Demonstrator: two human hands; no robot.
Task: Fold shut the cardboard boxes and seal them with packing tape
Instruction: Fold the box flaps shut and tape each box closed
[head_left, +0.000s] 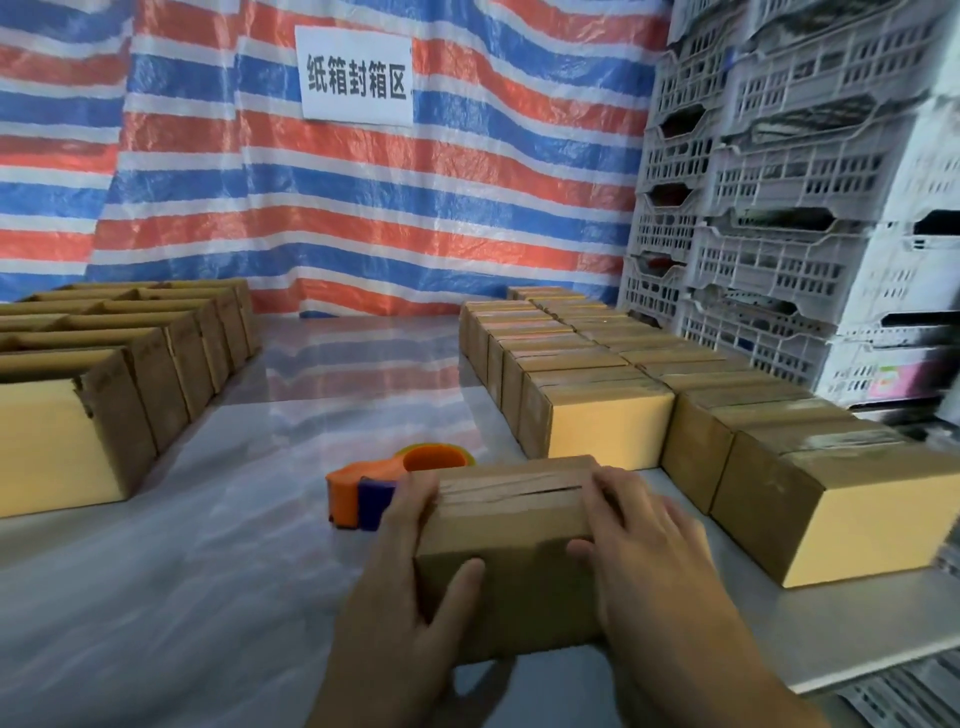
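Looking across the packing station, the biggest thing in shot is the striped tarp (363, 218) hanging as a backdrop, with a wall of grey crates (779, 208) stacked up the right side. Below them the shiny worktop (182, 545) runs out of view at the left and near edges. Two blocks of cartons flank a lane down the middle. The right-hand boxes (613, 415) sit packed tight with glossy tape across their tops, so that reads as the finished pile. The left-hand boxes (156, 364) look like the waiting stock, though from this low angle I can't see their tops properly.

That lane is the working space, and in it, close to the front edge, is the box (514, 545) in play. Its flaps are folded down, with a dark slit showing along the centre seam. The left grip (415, 597) and right grip (649, 561) both hold it, one at each end, fingers hooked over the top and thumbs on the near face. My read is they're pinning the flaps shut and squaring it up for taping. Whether it rests on the worktop or is just lifted, and whether any tape is on that seam, I can't tell.

Just behind its left corner lies the orange tape dispenser (384, 483), within easy reach and partly hidden by the box and the left grip.
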